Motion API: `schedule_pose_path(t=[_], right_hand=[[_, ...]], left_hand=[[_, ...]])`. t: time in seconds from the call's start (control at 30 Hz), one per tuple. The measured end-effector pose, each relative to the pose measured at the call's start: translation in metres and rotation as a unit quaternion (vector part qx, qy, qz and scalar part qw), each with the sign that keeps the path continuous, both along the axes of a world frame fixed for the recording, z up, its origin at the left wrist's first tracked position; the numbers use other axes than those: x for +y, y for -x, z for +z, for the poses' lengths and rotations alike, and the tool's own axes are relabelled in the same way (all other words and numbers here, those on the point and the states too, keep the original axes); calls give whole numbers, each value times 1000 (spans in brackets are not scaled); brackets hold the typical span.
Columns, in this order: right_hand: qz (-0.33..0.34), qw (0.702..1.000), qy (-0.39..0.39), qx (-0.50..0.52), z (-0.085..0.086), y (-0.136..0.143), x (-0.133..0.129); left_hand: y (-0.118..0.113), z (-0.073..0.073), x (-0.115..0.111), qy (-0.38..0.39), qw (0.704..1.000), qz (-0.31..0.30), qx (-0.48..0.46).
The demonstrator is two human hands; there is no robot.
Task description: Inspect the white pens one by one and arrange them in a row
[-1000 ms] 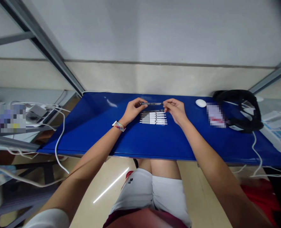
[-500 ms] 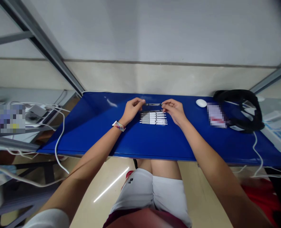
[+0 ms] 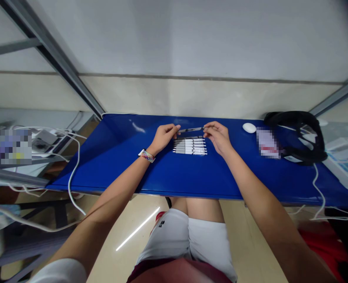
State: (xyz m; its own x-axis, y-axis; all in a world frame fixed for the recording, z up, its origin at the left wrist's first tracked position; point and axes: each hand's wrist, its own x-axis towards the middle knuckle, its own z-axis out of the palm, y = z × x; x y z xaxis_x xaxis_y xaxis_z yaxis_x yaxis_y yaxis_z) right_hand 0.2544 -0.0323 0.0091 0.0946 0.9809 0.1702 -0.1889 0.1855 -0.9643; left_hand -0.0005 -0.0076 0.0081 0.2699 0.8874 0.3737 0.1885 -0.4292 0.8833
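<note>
Between my two hands a dark grey pen (image 3: 191, 129) is held lengthwise, just beyond a row of pens. My left hand (image 3: 165, 137) pinches its left end between thumb and fingers. At the other end, my right hand (image 3: 218, 135) grips the pen with its fingertips. Several white pens (image 3: 190, 147) lie side by side in a neat row on the blue table (image 3: 174, 173), their tips pointing left. The farthest pen in that row looks darker and sits close beneath the held one.
To the right lie a white computer mouse (image 3: 249, 128), a blurred-out packet (image 3: 267, 143) and a black headset with a strap (image 3: 297, 137). A white cable (image 3: 77, 161) hangs over the table's left side. Grey metal posts (image 3: 65, 63) frame the table.
The held pen has tilted, its right end rising a little. My right hand has shifted slightly right and my left hand slightly down. The row of pens has stayed put.
</note>
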Motion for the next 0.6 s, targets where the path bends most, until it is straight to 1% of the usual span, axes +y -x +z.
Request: schedule_pose_path(t=[0.07,0.1,0.2,0.27,0.43,0.5,0.6], right_hand=[[1,1000,4,-1,0,0,0],[1,1000,5,-2,1,1,0],[-8,1000,10,-1,1,1,0],[-13,1000,14,2,0,0,1],[8,1000,5,21,0,-1,0],[16,999,10,43,0,-1,0],[10,996,33,85,2,-4,2]], left_hand=[[0,0,0,16,1000,17,15],[0,-1,0,22,1000,17,9],[0,-2,1,23,999,-13,-24],[0,-3,1,18,999,-26,-18],[3,-4,4,40,999,-3,30],[3,-6,5,34,999,6,23],[3,-9,8,26,999,15,-16]])
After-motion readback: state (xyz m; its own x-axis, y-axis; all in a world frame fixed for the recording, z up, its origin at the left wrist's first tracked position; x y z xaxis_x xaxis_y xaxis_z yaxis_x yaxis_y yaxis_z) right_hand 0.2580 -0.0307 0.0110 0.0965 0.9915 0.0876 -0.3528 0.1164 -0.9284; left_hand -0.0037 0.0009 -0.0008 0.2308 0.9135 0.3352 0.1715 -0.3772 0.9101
